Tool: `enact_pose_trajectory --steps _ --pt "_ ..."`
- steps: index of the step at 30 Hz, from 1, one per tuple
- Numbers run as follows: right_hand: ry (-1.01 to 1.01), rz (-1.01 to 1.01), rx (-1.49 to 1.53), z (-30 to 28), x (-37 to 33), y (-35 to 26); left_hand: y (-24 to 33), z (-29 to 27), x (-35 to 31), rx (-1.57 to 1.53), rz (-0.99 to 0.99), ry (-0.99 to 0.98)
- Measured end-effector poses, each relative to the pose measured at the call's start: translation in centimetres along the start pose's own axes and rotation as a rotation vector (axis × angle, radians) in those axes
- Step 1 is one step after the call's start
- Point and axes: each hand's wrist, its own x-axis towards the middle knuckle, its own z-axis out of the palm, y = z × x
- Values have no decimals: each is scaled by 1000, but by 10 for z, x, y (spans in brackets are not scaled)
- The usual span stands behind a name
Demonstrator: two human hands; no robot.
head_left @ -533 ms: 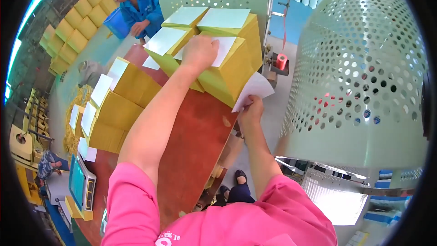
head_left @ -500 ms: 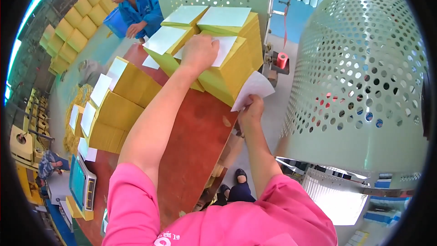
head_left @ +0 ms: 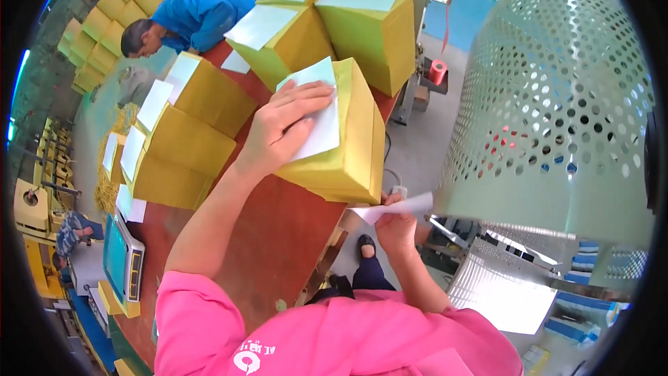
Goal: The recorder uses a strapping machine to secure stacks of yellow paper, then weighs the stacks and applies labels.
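My left hand [head_left: 285, 125] lies with fingers stretched out over a white sheet [head_left: 321, 132] on top of a tall yellow block [head_left: 360, 132], which looks like stacked paper. This block stands apart from other yellow blocks [head_left: 369, 31] behind it, which have white sheets on top. By its near right lower corner, my right hand [head_left: 396, 228] is closed on a curled white paper sheet [head_left: 410, 207], close to the edge of the red table [head_left: 278, 251].
More yellow blocks [head_left: 184, 146] with white sheets line the table's left side, near a scale [head_left: 124, 264]. A large perforated pale-green metal cover [head_left: 529, 132] bulges at the right. A pink roll [head_left: 437, 72] sits beyond the table edge. A co-worker in blue [head_left: 202, 14] bends at the far left.
The yellow block under my left hand has come toward me, away from the others. My right hand has lowered with its sheet. The co-worker has bent further down.
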Motion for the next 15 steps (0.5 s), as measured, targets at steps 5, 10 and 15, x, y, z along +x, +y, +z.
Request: enact_pose_trajectory --steps 5,10,15 --pt "43 167 -244 46 -63 -14 40 -18 -83 9 61 -7" --pt "-115 246 -617 61 -92 -29 41 -41 -177 -213 -134 224" --pt "-397 363 -1053 137 -85 -44 57 -14 -300 -451 -491 579"
